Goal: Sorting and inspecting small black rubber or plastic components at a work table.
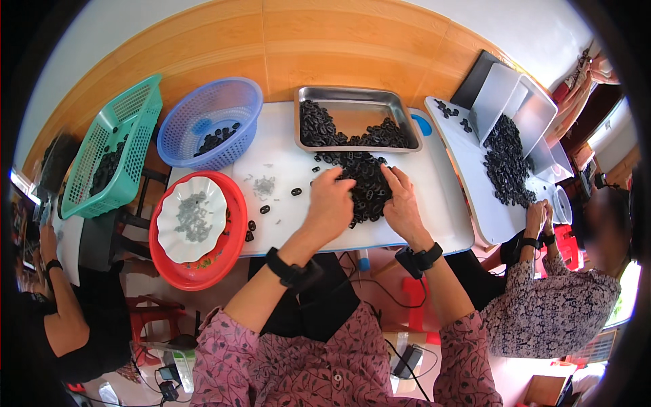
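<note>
A heap of small black oval pieces with holes (366, 184) lies on the white tabletop in front of me. My left hand (330, 203) is at the heap's left side, its fingers bent and close together; whether a piece is in them is hidden. Against the right side of the heap rests my right hand (403, 203), fingers stretched out and thumb apart. Just behind the heap, a metal tray (415, 144) holds more black pieces. Several loose ones (296, 192) lie to the left of my left hand.
Left of me, a white scalloped dish (169, 230) with clear bits sits in a red basin (196, 278). Behind are a blue basket (234, 146) and a green basket (129, 186). Clear bits (264, 186) lie on the table. People work on both sides; the right table (468, 176) holds another heap.
</note>
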Demonstrator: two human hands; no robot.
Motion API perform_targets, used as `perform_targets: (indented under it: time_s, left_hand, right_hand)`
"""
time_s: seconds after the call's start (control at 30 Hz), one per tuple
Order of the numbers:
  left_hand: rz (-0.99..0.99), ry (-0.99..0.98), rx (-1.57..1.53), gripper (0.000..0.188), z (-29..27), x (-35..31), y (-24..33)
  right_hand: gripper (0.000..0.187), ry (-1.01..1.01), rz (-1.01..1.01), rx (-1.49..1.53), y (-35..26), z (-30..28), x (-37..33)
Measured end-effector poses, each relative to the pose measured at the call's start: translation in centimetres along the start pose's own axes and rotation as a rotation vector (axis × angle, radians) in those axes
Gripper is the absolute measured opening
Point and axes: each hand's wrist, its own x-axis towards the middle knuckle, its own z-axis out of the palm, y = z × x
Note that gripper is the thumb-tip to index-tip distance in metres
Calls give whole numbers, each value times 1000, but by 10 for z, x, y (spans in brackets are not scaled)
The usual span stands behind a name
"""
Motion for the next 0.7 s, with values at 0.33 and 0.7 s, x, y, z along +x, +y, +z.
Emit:
perform_targets:
  time_s: [0.33,0.7]
  left_hand:
    - [-132,20,88,48,-12,-24,-39]
    - [-110,-7,-66,52,32,-21,2]
  right_hand:
    - [70,119,16,75,3,2,-9]
    - [68,180,20,69,1,14,-12]
